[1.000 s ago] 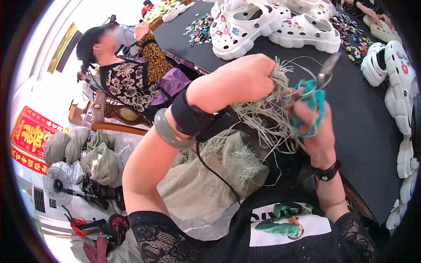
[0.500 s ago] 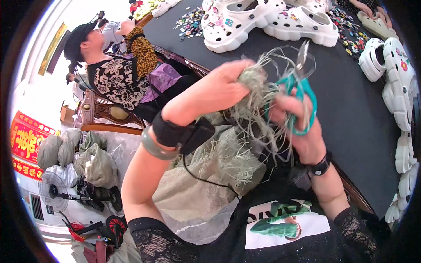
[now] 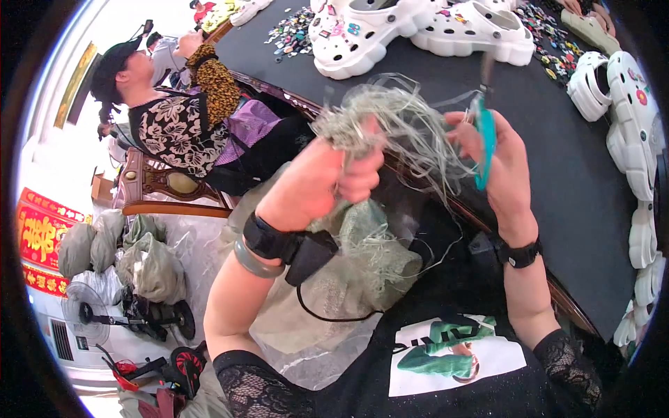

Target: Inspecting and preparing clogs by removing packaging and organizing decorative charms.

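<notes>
My left hand [image 3: 306,184] is closed around a bunch of pale green-grey stringy strands [image 3: 401,115], whose loose ends trail rightward in loops. Teal-handled scissors [image 3: 486,146] are in my right hand [image 3: 510,167], with their blurred blades pointing up and away over the table. Fingers of that hand reach toward the strand ends; whether they pinch any is unclear. Below my left hand, a frayed, pale green woven cloth or sack [image 3: 376,247] hangs over my lap, with loose fibres sticking out.
White clogs [image 3: 369,35] with charms stand on the dark table [image 3: 564,202], more [image 3: 631,125] along its right side. Small colourful charms [image 3: 289,35] lie in piles. At left, a person [image 3: 174,125] sits by a wooden chair [image 3: 157,184]; filled bags [image 3: 153,265] and a fan [image 3: 87,310] stand beyond.
My left hand has moved left and slightly down with the strands and turned, so its curled fingers show. The scissors have swung edge-on, and my right hand has shifted slightly right and up.
</notes>
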The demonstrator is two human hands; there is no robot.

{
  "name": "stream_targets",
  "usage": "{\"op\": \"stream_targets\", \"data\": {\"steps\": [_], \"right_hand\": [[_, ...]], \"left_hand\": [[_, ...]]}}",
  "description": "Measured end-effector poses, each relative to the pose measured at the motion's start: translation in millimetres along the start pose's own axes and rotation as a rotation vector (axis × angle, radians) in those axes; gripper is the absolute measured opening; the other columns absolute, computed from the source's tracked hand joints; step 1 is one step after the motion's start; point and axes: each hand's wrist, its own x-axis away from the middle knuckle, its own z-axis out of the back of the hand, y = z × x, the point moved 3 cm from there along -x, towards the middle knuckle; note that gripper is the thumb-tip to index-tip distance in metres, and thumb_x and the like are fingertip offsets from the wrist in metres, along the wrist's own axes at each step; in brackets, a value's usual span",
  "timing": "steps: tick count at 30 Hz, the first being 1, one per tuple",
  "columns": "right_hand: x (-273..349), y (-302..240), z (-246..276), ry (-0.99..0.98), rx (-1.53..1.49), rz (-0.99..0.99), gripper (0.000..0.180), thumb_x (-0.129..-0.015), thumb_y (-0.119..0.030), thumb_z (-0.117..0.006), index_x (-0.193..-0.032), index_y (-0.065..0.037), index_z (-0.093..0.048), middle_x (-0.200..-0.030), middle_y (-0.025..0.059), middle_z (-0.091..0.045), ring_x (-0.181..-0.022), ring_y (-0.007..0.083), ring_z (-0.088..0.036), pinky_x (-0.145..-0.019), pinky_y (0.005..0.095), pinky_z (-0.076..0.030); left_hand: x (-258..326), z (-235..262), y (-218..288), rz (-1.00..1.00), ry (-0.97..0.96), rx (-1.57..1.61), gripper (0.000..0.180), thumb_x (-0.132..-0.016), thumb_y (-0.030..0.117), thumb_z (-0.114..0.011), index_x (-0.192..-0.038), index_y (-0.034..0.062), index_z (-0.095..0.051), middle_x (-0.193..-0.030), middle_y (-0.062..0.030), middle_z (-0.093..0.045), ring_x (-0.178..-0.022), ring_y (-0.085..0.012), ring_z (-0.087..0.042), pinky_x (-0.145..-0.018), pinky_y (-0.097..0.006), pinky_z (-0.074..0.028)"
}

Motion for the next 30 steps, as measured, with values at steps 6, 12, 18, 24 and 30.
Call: {"op": "stream_targets", "data": {"steps": [6,12,18,24,30], "right_hand": [[51.8,-2.4,5.9,-0.366,0.108,0.133,0.079,-0.065,-0.060,-0.075,-0.108,0.000,-0.048,-0.089,0.0063,-0.048,-0.078,0.0155,-0.046,-0.071,0.0308,-0.042],[80.1,26.6,-6.2,-0.861,0.656,0.086,0.068,-0.070,-0.053,-0.073,-0.100,0.006,-0.053,-0.094,0.0225,-0.057,-0.089,0.0390,-0.057,-0.077,0.0432,-0.046],[61.6,37.2,-27.8,-0.842,0.732,0.142,0.064,-0.072,-0.056,-0.069,-0.094,0.002,-0.056,-0.089,0.0223,-0.058,-0.089,0.0385,-0.057,-0.076,0.0438,-0.046],[59.5,23.6,-60.6,-0.832,0.792,0.531,0.058,-0.074,-0.055,-0.066,-0.081,0.001,-0.058,-0.076,0.0172,-0.058,-0.080,0.0342,-0.057,-0.068,0.0414,-0.048],[61.3,27.2,-65.8,-0.832,0.712,0.512,0.059,-0.074,-0.056,-0.066,-0.076,0.002,-0.058,-0.073,0.0177,-0.058,-0.077,0.0345,-0.058,-0.067,0.0414,-0.048]], "left_hand": [[-1.2,13.9,33.8,-0.112,0.119,-0.348,0.011,-0.099,0.019,-0.041,-0.091,0.0157,-0.049,-0.064,0.0084,-0.032,-0.050,-0.0037,-0.026,-0.042,-0.021,-0.019],[-19.0,3.9,47.2,-0.862,-0.619,-2.311,0.020,-0.073,0.002,-0.053,-0.092,0.0006,-0.056,-0.072,-0.0011,-0.051,-0.063,-0.0161,-0.051,-0.064,-0.023,-0.044],[-31.7,-35.3,60.6,-0.364,-0.660,-2.099,0.007,-0.064,0.003,-0.058,-0.065,-0.0024,-0.054,-0.065,-0.0059,-0.054,-0.063,-0.0154,-0.058,-0.056,-0.025,-0.045],[-48.7,-37.7,54.0,0.054,-0.291,-1.519,0.012,-0.064,0.006,-0.064,-0.059,-0.0030,-0.057,-0.067,-0.0102,-0.057,-0.065,-0.0162,-0.061,-0.054,-0.024,-0.047],[-49.2,-43.4,48.5,-0.448,-0.705,-1.986,0.014,-0.060,0.007,-0.065,-0.057,-0.0044,-0.058,-0.062,-0.0128,-0.055,-0.064,-0.0218,-0.057,-0.055,-0.030,-0.045]]}}
